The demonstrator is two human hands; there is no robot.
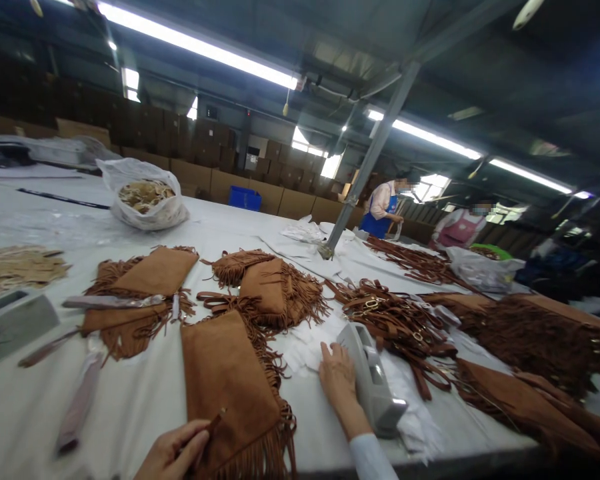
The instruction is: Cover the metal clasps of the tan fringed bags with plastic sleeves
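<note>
My left hand (177, 450) pinches a short brown strap (216, 421) over the lower left part of a fringed brown suede bag (227, 380). Resting beside a grey tape dispenser (373, 380), my right hand (337, 373) has its fingers spread on white sheets (300, 347), apparently holding nothing. Behind the near bag lie more fringed bags (265, 287). A second group of fringed bags (155, 270) sits to the left, crossed by a wrapped strap (113, 302).
Brown straps with metal rings (385, 313) are heaped right of the dispenser. Another grey dispenser (17, 323) stands far left. A plastic bag of tan pieces (147, 197) and a metal post (373, 160) stand farther back. A person's hand touches a bag at right.
</note>
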